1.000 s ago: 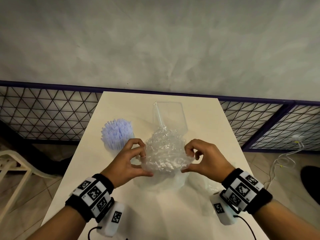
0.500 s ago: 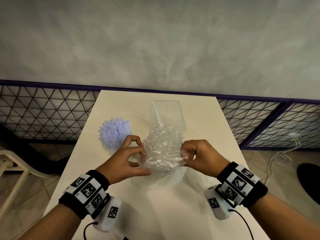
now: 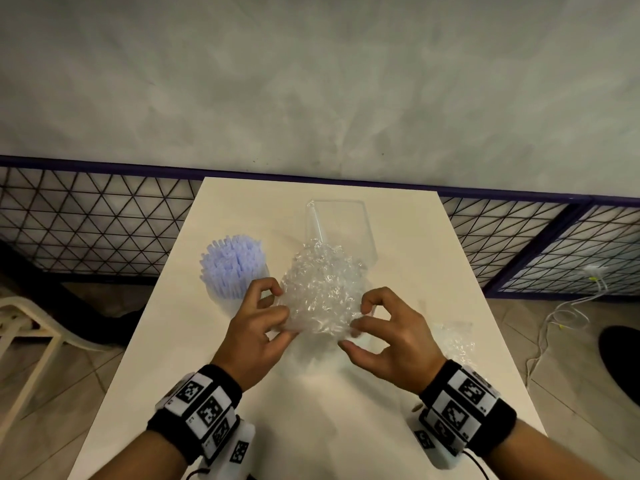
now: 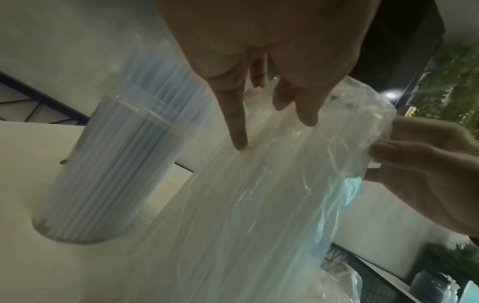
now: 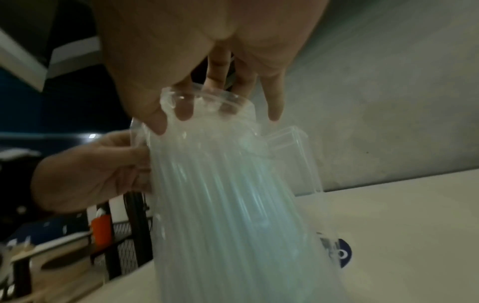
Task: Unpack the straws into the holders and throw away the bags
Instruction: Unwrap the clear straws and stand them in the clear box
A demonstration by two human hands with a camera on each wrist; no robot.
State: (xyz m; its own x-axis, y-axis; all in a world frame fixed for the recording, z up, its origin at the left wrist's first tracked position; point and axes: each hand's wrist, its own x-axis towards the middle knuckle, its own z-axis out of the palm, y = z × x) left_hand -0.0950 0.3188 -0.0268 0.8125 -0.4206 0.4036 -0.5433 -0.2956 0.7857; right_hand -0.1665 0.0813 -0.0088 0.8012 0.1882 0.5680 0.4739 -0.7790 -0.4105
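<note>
We are partway through, as far as we can judge. One round holder at the left of the tabletop already stands packed with pale blue straws, so that batch looks done. A crumpled clear bag lies on the tabletop just beside our right wrist; it appears empty and has not yet been thrown away. A second, clear rectangular holder stands behind our hands, toward the wall; from the head view we see no bundle in it. Between our hands we hold a clear bag of straws upright, its crinkled top facing us and its foot on or close to the tabletop; we cannot tell which. Our left hand pinches the plastic at the left of the bag's top with curled fingers and thumb, and our right hand pinches it at the right, the other fingers loosely spread. In the right wrist view the straws run in long pale lines down inside the plastic. We take the step in hand to be opening this bag. What remains, in our judgement: free these straws, stand them in the clear holder, then bin both bags.
</note>
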